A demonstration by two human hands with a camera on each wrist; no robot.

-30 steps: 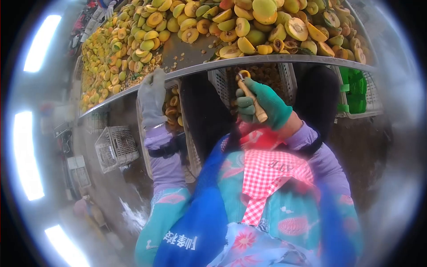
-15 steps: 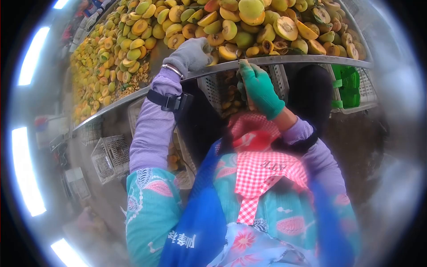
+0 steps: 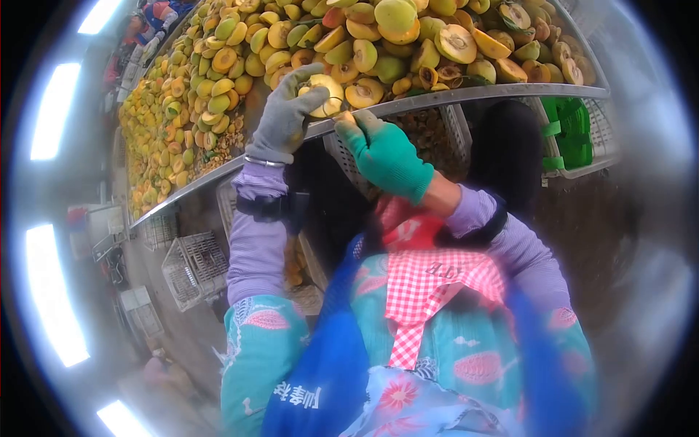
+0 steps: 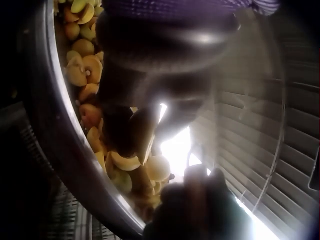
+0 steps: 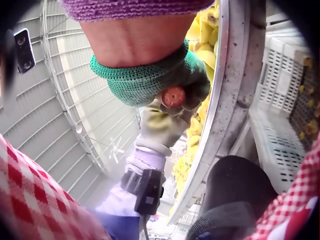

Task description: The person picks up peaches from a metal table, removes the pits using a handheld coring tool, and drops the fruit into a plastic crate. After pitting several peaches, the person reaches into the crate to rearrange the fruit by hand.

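My left hand [image 3: 280, 120] (grey-gloved) grips a halved fruit [image 3: 325, 97] between parted thumb and fingers at the near edge of the worktop [image 3: 480, 92]. My right hand [image 3: 387, 159], in green, curls closed round a wooden-handled tool [image 5: 173, 97], just beside that fruit.

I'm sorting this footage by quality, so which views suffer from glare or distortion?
Head view: strip lights glare at left, the table rim bows, right edge hazy; left wrist view: left hand nearly black against white glare; right wrist view: green cuff crisp.
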